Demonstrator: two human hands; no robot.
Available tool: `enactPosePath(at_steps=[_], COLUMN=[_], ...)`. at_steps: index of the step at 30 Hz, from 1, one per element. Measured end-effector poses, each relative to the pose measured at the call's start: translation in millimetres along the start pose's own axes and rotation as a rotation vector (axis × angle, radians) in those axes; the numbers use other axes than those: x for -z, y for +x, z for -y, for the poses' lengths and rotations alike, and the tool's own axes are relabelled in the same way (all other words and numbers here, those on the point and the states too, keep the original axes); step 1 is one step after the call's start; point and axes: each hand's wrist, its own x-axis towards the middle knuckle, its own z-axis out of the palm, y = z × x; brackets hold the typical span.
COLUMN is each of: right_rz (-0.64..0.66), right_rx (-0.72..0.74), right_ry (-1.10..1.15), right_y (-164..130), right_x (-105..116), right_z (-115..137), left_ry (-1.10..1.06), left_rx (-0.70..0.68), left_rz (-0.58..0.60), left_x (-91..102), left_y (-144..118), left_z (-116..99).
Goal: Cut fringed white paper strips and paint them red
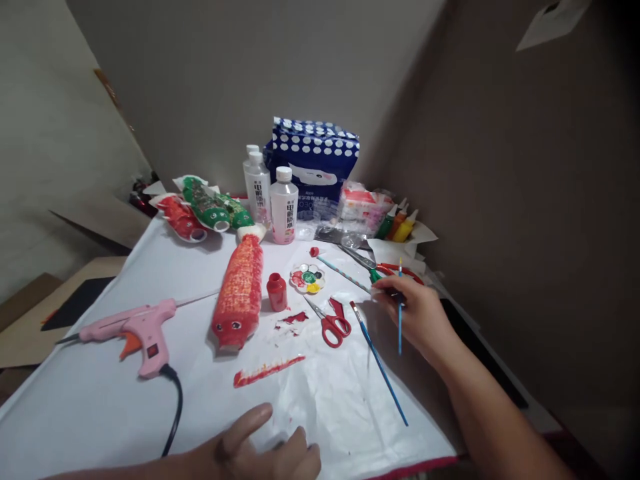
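My right hand (417, 317) is at the right of the table, its fingers closed around a thin blue paintbrush (400, 337) that stands nearly upright. A patterned pale-blue stick (345, 273) reaches from its fingertips toward the paint palette (307, 279); whether the fingers grip it too is unclear. Near the front edge my left hand (273, 457) is open and holds nothing, partly cut off by the frame. A second paintbrush (380, 365) with a red tip lies between the hands. Beyond lie red-handled scissors (335, 330), an uncapped red paint bottle (277, 293) and a red fish-shaped craft (240, 293).
A pink glue gun (145, 333) with a black cord lies left. Red and green fish crafts (205, 207), drink bottles (284, 207), a blue bag (317, 167) and paint tubes (400, 227) line the back. A red-painted strip (267, 371) lies in front.
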Motion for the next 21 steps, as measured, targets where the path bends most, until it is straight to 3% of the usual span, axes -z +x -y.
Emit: enactPosePath(at_steps=[2, 4, 5, 6, 8, 10, 12, 18, 19, 20, 21], right_rz=[0.055, 0.296, 0.441, 0.554, 0.662, 0.680, 0.654, 0.555, 0.537, 0.527, 0.531], right_rx=[0.024, 0.135, 0.208, 0.287, 0.343, 0.376, 0.397, 0.363, 0.348, 0.333, 0.321], right_ry=[0.083, 0.272, 0.354, 0.390, 0.314, 0.221, 0.180, 0.235, 0.244, 0.243, 0.234], right_y=[-7, -17, -23, -28, -37, -41, -42, -38, -38, -38, -38], right_x=[1, -1, -3, -6, -11, -15, -17, -18, -17, -17, -16], right_z=[12, 29, 38, 46, 57, 62, 61, 51, 50, 48, 48], left_ry=[-0.009, -0.019, -0.043, -0.080, -0.131, -0.076, -0.112, -0.189, -0.215, -0.264, -0.313], left_rx=[0.097, 0.223, 0.227, 0.198, 0.105, 0.149, 0.057, 0.150, 0.094, 0.088, 0.081], left_rz=[0.051, 0.217, 0.307, 0.323, 0.297, 0.412, 0.322, 0.281, 0.314, 0.505, 0.574], left_x=[-2.1, -0.3, 1.3, 3.0, 5.9, 6.9, 6.1, 8.6, 11.3, 14.4, 17.5], left_y=[-4, -9, -10, -11, -8, -2, 6, 24, 26, 29, 31], left_z=[-7, -15, -18, -19, -17, -9, -1, 9, 10, 11, 13])
